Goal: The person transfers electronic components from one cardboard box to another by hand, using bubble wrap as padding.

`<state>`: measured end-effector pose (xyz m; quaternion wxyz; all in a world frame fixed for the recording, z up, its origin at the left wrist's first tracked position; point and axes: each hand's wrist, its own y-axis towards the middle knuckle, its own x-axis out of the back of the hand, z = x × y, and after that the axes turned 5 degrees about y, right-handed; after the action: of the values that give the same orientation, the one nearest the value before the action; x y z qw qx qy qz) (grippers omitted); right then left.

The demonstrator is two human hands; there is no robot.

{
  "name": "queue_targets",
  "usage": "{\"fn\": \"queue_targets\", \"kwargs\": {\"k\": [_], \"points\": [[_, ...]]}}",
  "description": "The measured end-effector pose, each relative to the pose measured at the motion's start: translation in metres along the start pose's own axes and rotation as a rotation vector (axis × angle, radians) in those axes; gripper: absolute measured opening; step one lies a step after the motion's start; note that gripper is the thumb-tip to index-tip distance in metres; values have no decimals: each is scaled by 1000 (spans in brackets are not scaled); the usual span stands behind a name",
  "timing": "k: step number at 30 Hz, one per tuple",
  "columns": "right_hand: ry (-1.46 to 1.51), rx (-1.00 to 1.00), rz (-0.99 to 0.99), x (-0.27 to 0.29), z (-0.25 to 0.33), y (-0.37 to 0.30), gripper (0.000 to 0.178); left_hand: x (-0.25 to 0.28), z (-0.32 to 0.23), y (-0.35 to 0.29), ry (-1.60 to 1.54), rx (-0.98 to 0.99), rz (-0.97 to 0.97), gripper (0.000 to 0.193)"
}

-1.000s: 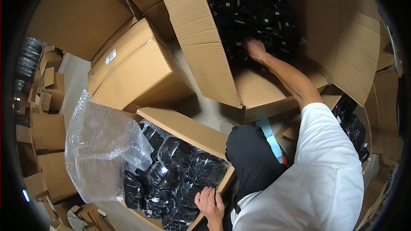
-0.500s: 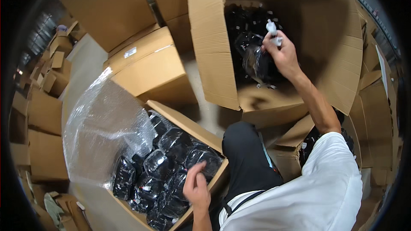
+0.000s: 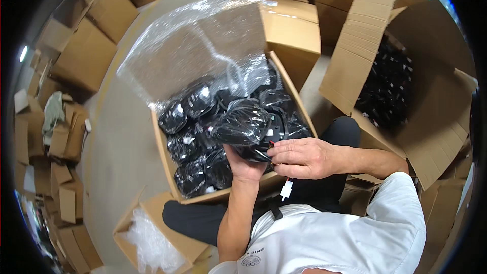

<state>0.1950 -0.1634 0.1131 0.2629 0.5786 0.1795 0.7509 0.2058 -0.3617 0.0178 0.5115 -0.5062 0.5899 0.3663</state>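
Observation:
Over the near side of an open carton, my left hand holds up a black rounded part partly wrapped in clear plastic. The palm lies under the part, and the left fingers are partly hidden by it. My right hand pinches thin red and dark wires at the right side of this part. Below that hand hangs a white plug connector. Several similar wrapped black parts fill the carton beneath my hands.
Bubble wrap is draped over the carton's far side. At right stands a tall open box with many black pieces inside. A small box with clear plastic wrap sits at lower left. More cartons line the left.
My right hand has come from the tall box to the left hand over the carton. A black wrapped part is now held between them. The view has swung left.

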Motion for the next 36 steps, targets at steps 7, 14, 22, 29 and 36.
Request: {"fn": "queue_targets", "kwargs": {"k": [7,14,22,29,36], "points": [[505,-813,-308,8,-14,24,41,16,-48,-32,206,-124,-22,61],[918,-973,-202,-55,-23,26,84,23,-28,-61,297,36,-197,46],[1142,-953,-560,-67,-24,60,44,33,-46,-81,126,56,-272,40],[1393,-1145,-1101,-94,-170,66,25,23,-81,-97,369,-253,-427,36],[483,-1369,-845,-153,-248,20,48,10,-93,-100,576,-648,-507,33]]}}
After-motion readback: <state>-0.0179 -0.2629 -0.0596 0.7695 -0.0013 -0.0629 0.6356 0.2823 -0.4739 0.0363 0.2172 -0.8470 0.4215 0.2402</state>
